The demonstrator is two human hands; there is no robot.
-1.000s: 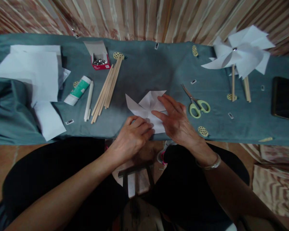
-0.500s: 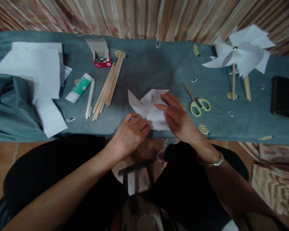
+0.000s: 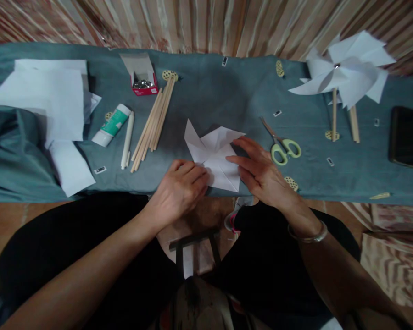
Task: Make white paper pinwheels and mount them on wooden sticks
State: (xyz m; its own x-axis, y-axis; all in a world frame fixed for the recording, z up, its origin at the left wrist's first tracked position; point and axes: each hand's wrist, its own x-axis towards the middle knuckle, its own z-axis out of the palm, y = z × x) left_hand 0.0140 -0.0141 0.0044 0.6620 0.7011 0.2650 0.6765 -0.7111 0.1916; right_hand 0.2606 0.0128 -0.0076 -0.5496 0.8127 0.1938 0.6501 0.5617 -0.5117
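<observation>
A white paper pinwheel point(image 3: 217, 153) lies near the front edge of the cloth, two of its corners standing up and a crease crossing its lower part. My left hand point(image 3: 181, 188) is closed at the lower left of the paper, its fingertips gripping that edge. On the other side, my right hand point(image 3: 261, 172) has its fingers apart, with the tips against the right edge of the pinwheel. Just right of that hand rest green-handled scissors point(image 3: 282, 145).
Wooden sticks point(image 3: 153, 126), a white pen point(image 3: 128, 140), a glue tube point(image 3: 112, 125) and an open red box of small metal pieces point(image 3: 144, 86) are left of centre. White paper sheets point(image 3: 51, 101) lie farther left. Finished pinwheels point(image 3: 351, 64) and a black phone point(image 3: 406, 136) are at right.
The pinwheel has turned slightly, and more of its lower part shows. My left hand has shifted a little left; my right hand has moved slightly right, toward the paper's edge.
</observation>
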